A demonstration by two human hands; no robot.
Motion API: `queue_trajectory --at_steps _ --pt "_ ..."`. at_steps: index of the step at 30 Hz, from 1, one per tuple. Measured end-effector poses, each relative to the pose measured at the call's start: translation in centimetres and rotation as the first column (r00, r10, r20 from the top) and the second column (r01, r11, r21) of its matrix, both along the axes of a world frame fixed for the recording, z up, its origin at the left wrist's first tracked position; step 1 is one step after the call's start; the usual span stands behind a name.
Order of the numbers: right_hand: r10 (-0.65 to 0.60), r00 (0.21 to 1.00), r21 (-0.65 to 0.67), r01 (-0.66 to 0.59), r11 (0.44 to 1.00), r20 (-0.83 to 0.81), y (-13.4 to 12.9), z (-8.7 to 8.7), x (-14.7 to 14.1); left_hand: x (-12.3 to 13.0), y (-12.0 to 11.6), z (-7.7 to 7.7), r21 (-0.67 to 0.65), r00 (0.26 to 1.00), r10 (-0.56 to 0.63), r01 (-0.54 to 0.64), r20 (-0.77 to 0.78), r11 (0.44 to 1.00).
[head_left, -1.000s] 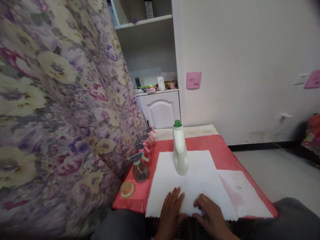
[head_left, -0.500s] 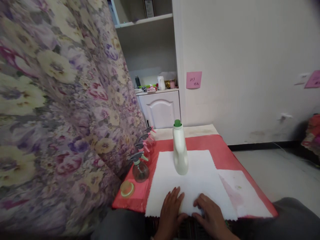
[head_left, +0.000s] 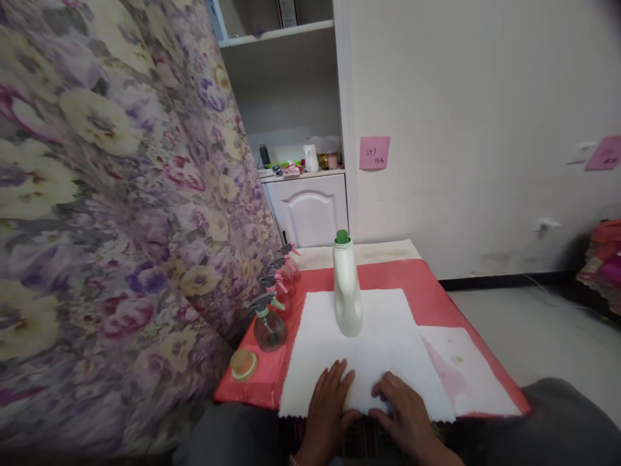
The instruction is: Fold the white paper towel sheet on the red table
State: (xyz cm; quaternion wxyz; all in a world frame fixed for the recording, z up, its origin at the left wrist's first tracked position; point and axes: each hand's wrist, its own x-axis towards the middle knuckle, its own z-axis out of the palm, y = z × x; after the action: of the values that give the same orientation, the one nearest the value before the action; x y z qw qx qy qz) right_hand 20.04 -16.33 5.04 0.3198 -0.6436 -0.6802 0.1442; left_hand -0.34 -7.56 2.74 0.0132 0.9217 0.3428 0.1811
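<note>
We rest our left hand (head_left: 330, 401) and right hand (head_left: 405, 414), fingers flat and released, on the white paper sheet (head_left: 369, 353) near the upright white plastic bottle (head_left: 347, 291).

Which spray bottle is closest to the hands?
The front spray bottle, beside the white sheet and nearest the round lid; the others stand behind it.

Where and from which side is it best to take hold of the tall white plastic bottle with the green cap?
Probably around the narrow waist of the tall white plastic bottle with the green cap, just above its wider base. It stands upright on the white paper sheet, clear on its near and right sides, so come from the near side; the spray bottles crowd the left.
</note>
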Motion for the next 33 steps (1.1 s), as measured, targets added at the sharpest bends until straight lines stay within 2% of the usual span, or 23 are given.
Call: queue_trajectory --at_steps 8,15,21,33 --pt "-0.004 1.000 0.018 0.004 1.000 0.002 0.0 -0.1 0.0 0.0 0.1 0.1 0.035 1.000 -0.016 0.016 -0.012 0.999" --pt "-0.008 1.000 0.058 0.008 0.998 0.000 0.0 -0.5 0.0 -0.2 0.3 -0.6 0.109 1.000 -0.022 0.022 -0.004 0.994" --pt "-0.008 1.000 0.034 0.008 0.999 -0.003 0.0 -0.5 0.0 -0.3 0.5 -0.9 0.153 0.999 -0.040 0.038 0.009 0.987" --pt "0.003 1.000 0.067 -0.003 0.998 -0.002 0.2 -1.1 0.1 -0.6 0.5 -0.7 0.172 0.998 -0.056 0.053 0.013 0.984"
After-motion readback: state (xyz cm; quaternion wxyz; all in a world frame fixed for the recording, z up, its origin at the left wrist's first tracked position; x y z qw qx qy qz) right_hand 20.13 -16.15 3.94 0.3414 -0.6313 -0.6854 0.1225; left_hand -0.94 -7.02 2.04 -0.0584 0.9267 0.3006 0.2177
